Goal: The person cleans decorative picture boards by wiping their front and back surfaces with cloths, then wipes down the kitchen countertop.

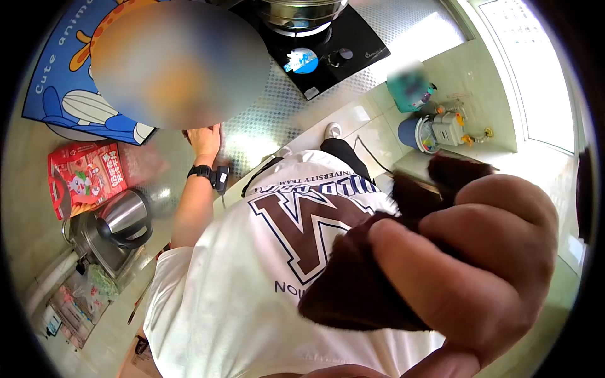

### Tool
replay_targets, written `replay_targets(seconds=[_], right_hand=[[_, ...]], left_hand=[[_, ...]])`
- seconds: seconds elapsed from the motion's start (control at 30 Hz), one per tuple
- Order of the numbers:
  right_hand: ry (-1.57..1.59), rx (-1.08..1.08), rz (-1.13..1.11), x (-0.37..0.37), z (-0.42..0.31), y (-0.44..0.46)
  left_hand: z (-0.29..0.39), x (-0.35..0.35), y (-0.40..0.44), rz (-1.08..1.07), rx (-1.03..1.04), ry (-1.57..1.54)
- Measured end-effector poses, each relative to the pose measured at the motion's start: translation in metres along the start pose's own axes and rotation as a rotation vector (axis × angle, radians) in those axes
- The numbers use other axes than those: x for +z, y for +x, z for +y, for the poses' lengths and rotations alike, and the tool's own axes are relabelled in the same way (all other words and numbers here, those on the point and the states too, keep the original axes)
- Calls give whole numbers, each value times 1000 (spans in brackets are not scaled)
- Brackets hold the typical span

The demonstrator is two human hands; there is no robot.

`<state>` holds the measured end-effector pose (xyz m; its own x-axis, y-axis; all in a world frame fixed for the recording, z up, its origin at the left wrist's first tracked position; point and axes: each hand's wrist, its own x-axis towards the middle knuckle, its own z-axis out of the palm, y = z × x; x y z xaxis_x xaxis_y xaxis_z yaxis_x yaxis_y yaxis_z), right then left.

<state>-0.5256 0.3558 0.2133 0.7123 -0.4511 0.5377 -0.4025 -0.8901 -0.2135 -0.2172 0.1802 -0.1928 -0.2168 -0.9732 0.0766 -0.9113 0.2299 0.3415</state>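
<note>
My right hand (479,252) is close to the camera at the right, its fingers closed around a dark brown piece of cloth (365,283). The cloth hangs in front of the white shirt (220,296) on my body. My left hand (204,141), with a black watch on the wrist, reaches to the counter (242,142). Its fingers run under a large blurred patch and are mostly hidden. Beside that hand lies a blue mat with cartoon animals (57,75), also partly covered by the blur.
A metal pot (302,14) stands on a black stove (353,47). At the left are a red printed bag (88,179) and a steel kettle (126,217). A teal pouch (406,88) and a blue bucket (409,133) are near the window wall.
</note>
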Motion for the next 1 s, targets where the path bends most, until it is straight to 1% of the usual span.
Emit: replay_targets(seconds=[0.07,0.1,0.17,0.23,0.27,0.33,0.47,0.53,0.6,0.63,0.7,0.73,0.77,0.8,0.83,0.87,0.9,0.93,0.97,1.0], right_hand=[[-17,21,25,-7,-2,-11],[-31,31,37,-12,-3,-17],[-50,49,63,-25,-6,-35],[-66,78,90,-39,-7,-57],[-75,94,119,-49,-6,-73],[-104,127,187,-71,-5,-106],[-181,367,355,-118,8,-191],[-190,623,487,-134,23,-244],[-20,1005,692,-135,41,-305],[624,1076,903,-133,63,-358],[1009,1132,1329,-114,86,-408],[1005,1121,1328,-99,99,-448],[1236,951,1402,-85,113,-495],[1461,765,1458,-78,124,-528],[1457,755,1452,-74,131,-545],[1478,792,1553,-72,136,-554],[1498,828,1656,-73,140,-562],[1543,802,1613,-80,144,-562],[1540,798,1612,-87,152,-563],[1507,847,1597,-93,159,-564]], left_hand=[[-7,5,-4,8,32,-15],[-16,13,-6,-14,75,28],[-28,31,-14,-43,9,32],[-15,25,-29,-20,90,55],[-5,22,-36,-12,70,50],[13,21,-50,-23,-40,36],[60,41,-70,-31,-139,-107],[100,45,-78,-19,-155,-155],[158,45,-75,54,-155,-479],[181,51,-68,59,-153,-482],[221,69,-53,154,-271,-603],[243,72,-44,180,-221,-565],[266,72,-37,188,-217,-571],[289,69,-29,85,-264,-753],[310,69,-23,-22,-307,-933],[330,71,-19,-16,-302,-938],[350,74,-17,15,-353,-1119],[364,76,-12,46,-403,-1299],[371,81,-6,47,-399,-1302],[372,90,-2,25,-411,-1370]])
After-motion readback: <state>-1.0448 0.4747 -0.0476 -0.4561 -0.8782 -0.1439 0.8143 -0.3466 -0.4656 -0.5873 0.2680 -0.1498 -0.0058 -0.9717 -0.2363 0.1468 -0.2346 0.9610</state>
